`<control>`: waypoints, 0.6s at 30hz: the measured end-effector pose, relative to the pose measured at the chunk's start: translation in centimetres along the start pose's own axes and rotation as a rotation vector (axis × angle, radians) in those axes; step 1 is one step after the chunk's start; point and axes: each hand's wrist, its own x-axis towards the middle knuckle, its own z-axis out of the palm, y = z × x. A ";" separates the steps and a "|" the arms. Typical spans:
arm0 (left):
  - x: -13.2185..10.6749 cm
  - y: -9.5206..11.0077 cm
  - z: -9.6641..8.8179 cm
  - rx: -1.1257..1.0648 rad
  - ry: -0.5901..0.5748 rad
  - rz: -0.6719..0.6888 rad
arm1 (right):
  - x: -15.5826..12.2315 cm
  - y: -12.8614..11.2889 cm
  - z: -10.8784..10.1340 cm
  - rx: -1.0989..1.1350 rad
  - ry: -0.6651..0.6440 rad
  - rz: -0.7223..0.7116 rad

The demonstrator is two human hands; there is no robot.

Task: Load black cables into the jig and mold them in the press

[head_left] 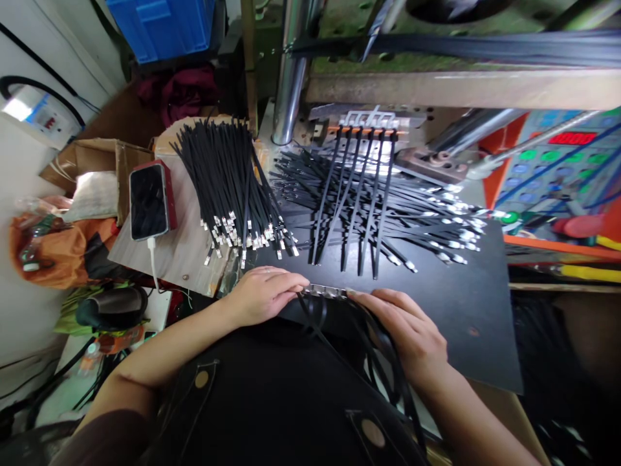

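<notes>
My left hand (264,294) and my right hand (405,327) are both closed on a small row of black ties (324,292), pinching their metal heads at the near edge of the black board (478,317). The ties' black tails loop down over my lap under my right hand. Ahead, several black ties (361,194) hang by their ends from a fixture (369,126) on the machine. A bundle of black ties with metal heads (233,188) lies to the left, and a loose spread pile (427,213) lies to the right.
A phone (148,200) on a charging cable lies on a wooden board at the left. A control panel (557,162) with coloured buttons stands at the right. A steel column (291,71) rises behind the bundle. Cardboard boxes, bags and a blue crate sit at the far left.
</notes>
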 end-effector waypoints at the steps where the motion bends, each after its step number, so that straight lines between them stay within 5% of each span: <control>1: 0.0 0.0 0.0 0.000 -0.002 -0.003 | 0.2 0.0 -0.1 0.017 -0.004 0.021; 7: 0.1 0.1 0.3 -0.011 -0.035 -0.040 | 0.9 -0.3 1.0 0.146 -0.059 0.145; 11: 0.0 0.2 -1.7 -0.144 -0.109 -0.115 | 0.4 0.7 0.8 0.164 -0.064 0.125; 14: 1.3 0.7 -3.9 -0.411 -0.126 -0.294 | 1.1 2.1 -1.6 0.148 -0.126 0.050; 18: 6.4 4.3 -3.0 -0.981 -0.145 -0.519 | 5.4 3.3 -5.0 -0.122 0.125 0.094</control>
